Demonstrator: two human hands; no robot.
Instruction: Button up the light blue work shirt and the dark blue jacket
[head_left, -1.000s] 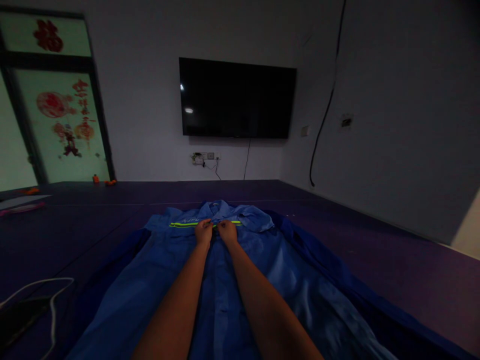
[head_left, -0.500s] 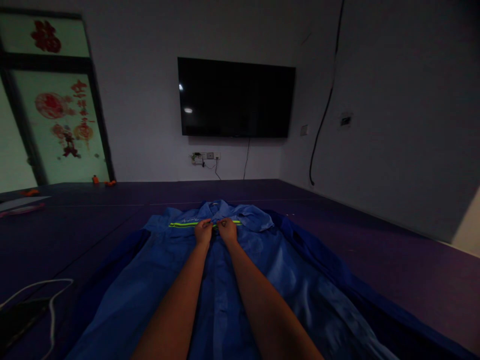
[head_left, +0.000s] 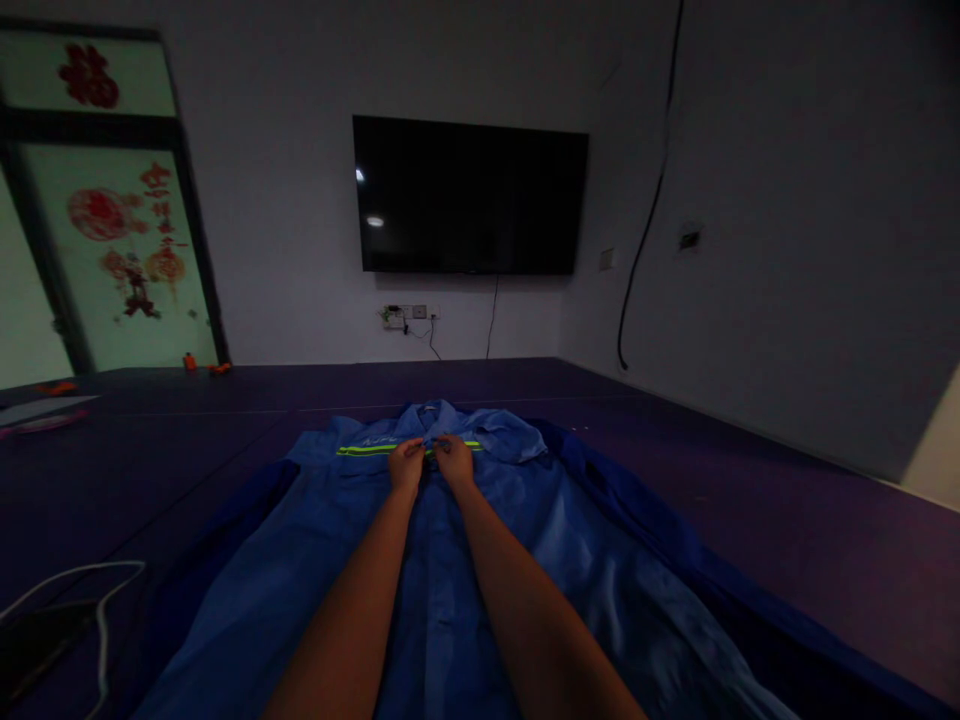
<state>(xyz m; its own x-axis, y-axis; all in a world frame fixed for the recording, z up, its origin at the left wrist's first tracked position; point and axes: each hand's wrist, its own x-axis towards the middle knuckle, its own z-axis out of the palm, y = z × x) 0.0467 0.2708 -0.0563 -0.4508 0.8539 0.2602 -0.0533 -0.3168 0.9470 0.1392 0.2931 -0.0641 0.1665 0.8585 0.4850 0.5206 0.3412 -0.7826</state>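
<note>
Blue shirt point(head_left: 570, 540) is lying spread out, front up, on a purple surface point(head_left: 720, 480), a white cable point(head_left: 102, 640) looping nearby on the left. Farther up, the left hand point(head_left: 406, 464) and right hand point(head_left: 454, 462) are pinching cloth at its front opening, just below the collar point(head_left: 444, 412). Beyond, a black television point(head_left: 469, 195) is hanging on the wall point(head_left: 285, 250).

Shirt point(head_left: 559, 525) is front and centre, hands point(head_left: 454, 462) on it just below the collar point(head_left: 430, 410). Cable point(head_left: 103, 640) is down on the left, door point(head_left: 67, 290) back left. TV point(head_left: 472, 200) is on the wall point(head_left: 285, 220) behind, sockets point(head_left: 418, 312) under it, cord point(head_left: 661, 178) hanging off to its right.
</note>
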